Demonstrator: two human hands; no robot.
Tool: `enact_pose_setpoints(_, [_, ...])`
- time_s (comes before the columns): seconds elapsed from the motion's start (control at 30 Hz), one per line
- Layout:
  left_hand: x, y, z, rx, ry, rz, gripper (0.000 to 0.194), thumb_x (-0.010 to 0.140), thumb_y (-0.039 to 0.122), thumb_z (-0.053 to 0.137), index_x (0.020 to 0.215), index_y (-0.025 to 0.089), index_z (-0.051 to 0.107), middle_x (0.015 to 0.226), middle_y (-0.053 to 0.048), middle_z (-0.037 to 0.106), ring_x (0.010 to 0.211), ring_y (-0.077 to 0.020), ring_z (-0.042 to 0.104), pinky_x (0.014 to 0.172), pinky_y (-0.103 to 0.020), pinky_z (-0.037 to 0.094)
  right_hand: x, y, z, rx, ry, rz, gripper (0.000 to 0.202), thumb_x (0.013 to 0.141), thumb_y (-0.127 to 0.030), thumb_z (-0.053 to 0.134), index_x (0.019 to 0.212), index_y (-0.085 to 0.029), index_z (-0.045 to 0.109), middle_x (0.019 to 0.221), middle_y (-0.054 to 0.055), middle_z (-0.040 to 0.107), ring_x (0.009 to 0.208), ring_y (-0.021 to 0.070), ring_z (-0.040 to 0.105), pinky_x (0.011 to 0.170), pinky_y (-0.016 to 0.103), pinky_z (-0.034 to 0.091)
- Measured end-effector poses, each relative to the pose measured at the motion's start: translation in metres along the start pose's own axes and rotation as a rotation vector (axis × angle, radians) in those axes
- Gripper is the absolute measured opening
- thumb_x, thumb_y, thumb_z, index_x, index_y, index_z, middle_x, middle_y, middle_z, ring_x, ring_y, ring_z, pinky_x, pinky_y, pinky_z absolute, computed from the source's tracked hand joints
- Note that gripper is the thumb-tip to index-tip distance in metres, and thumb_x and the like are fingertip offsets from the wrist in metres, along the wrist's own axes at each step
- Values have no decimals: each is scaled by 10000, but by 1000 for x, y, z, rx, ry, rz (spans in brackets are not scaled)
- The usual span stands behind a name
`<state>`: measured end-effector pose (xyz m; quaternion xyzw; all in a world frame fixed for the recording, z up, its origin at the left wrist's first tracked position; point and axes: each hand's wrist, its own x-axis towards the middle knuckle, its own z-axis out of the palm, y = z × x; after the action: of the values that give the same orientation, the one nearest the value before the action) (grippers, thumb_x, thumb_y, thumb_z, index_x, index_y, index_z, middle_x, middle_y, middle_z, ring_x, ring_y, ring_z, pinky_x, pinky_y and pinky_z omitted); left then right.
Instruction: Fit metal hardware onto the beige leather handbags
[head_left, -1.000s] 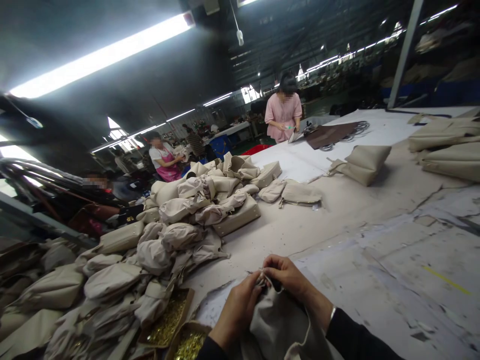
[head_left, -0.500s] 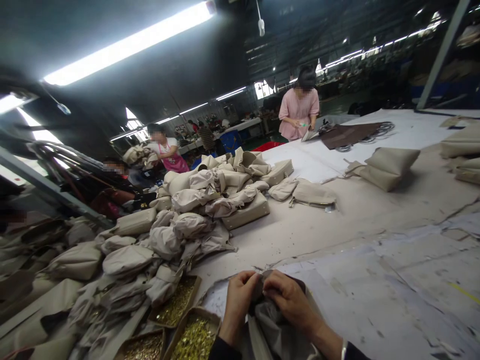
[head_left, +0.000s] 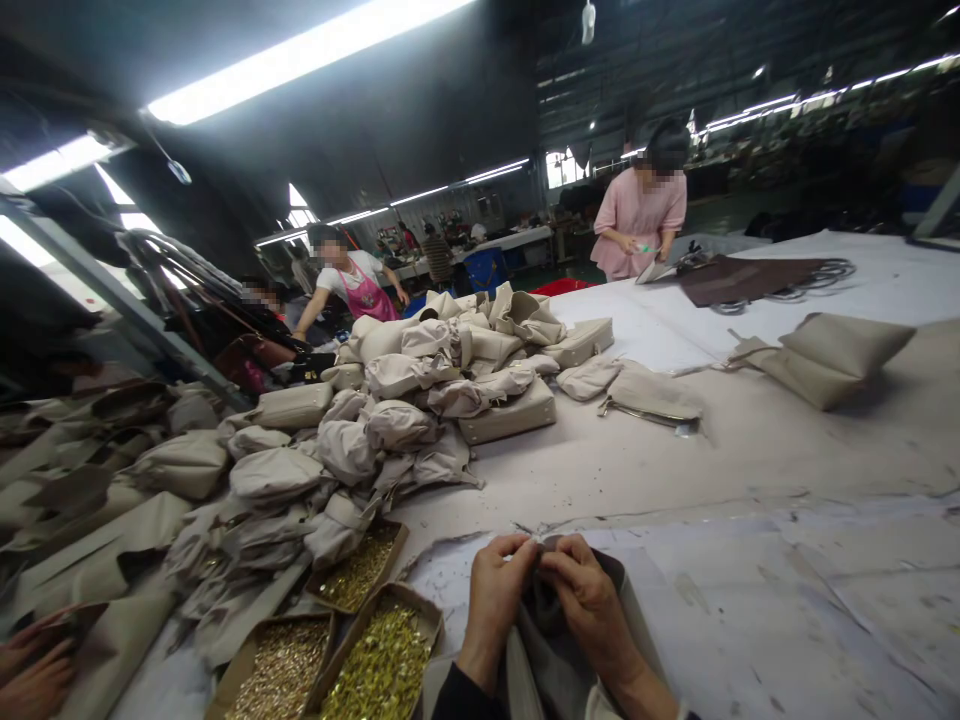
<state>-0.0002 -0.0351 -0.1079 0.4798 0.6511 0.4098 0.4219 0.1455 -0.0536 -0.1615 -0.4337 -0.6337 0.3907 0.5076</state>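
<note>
A grey-beige bag (head_left: 544, 655) lies at the table's near edge, its dark lining showing at the top. My left hand (head_left: 499, 590) pinches the bag's upper edge from the left, thumb against fingers. From the right, my right hand (head_left: 589, 600) pinches the same edge, its fingertips close to those of my left. Whatever small part may sit between the fingertips is hidden. Just left of my hands, an open box of yellow-gold metal pieces (head_left: 386, 660) stands beside a box of rose-gold pieces (head_left: 281, 665) and another box of gold pieces (head_left: 360, 565).
Beige bags and pouches (head_left: 405, 425) form a big heap at left and centre. A puffy beige bag (head_left: 840, 360) sits at right, near dark brown pieces (head_left: 757, 278). Another person's hands (head_left: 37, 660) hold a bag at lower left. Co-workers stand across the table (head_left: 750, 460).
The view has swung left, bringing another person's hands in at lower left. Both my hands keep pinching the bag's edge. The person in the pink apron has lowered their arms.
</note>
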Motion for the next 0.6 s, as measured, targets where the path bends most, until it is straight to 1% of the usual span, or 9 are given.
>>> enact_pose_setpoints(0.13, [2,-2,1,16,-14,-15,386,728,467,683,867,143,838,911,-98,821,959,-302,719,931,-391,517,0,3,1,7,14,4,223,1007,-266,539,896,-234,730,914,43,560,880,226,607,794,317,506])
enact_pose_setpoints(0.3, [6,-1,3,35,-56,-44,370,712,459,664,812,148,838,839,-88,816,891,-292,720,839,-361,517,2,6,1,22,50,18,205,989,-263,568,852,-242,719,873,23,549,845,212,599,776,304,501])
enact_pose_setpoints(0.47, [5,-1,4,50,-70,-56,375,705,462,650,784,145,834,804,-88,808,844,-284,712,779,-346,504,2,7,0,21,33,53,188,961,-233,576,845,-246,724,882,23,561,861,217,616,795,315,495])
enact_pose_setpoints(0.6, [5,-3,3,64,-70,-55,383,706,469,651,800,147,835,835,-93,813,884,-299,718,808,-358,508,2,7,-1,10,16,85,182,947,-237,577,832,-239,717,889,25,566,860,217,621,803,322,489])
